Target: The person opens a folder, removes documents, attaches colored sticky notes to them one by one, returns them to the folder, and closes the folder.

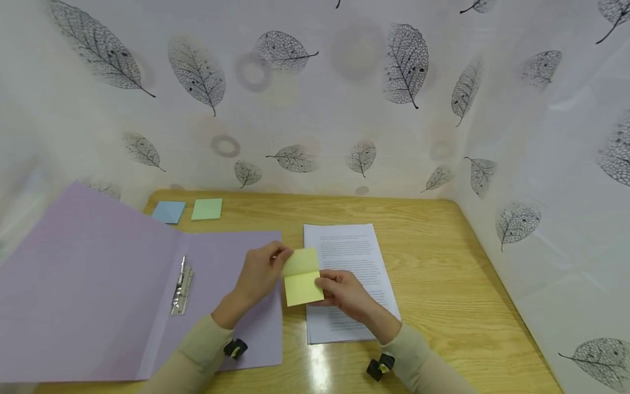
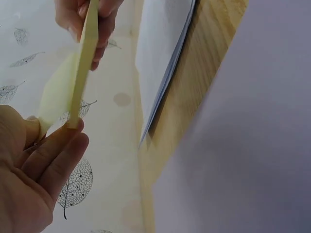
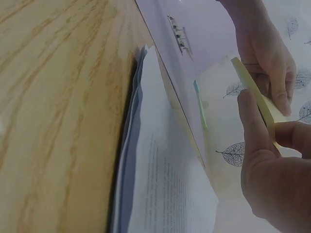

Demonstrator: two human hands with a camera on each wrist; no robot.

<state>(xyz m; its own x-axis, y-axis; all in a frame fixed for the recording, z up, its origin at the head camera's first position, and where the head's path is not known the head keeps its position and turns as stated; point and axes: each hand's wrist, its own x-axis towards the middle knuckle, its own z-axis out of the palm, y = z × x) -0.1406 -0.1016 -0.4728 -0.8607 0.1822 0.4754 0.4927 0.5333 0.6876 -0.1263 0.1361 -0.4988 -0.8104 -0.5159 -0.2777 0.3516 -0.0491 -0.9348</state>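
Observation:
A pad of yellow sticky notes (image 1: 304,291) is held up between the two hands, over the left edge of the printed sheets. The right hand (image 1: 346,295) grips the pad by its right side, thumb on its face. The left hand (image 1: 258,271) pinches the far edge of the pad's top sheet (image 1: 301,261), which is lifted and folded back from the rest. From the left wrist, that thin sheet (image 2: 56,94) stands apart from the thick pad (image 2: 85,56), with the left fingers (image 2: 53,155) at their lower ends.
A purple folder (image 1: 236,323) lies spread on the left, its metal clip (image 1: 182,287) showing. The stack of printed paper (image 1: 344,246) rests right of it. Blue notes (image 1: 169,212) and green notes (image 1: 206,209) lie at the back left. Leaf-patterned curtain (image 1: 315,109) surrounds the wooden table (image 1: 433,262).

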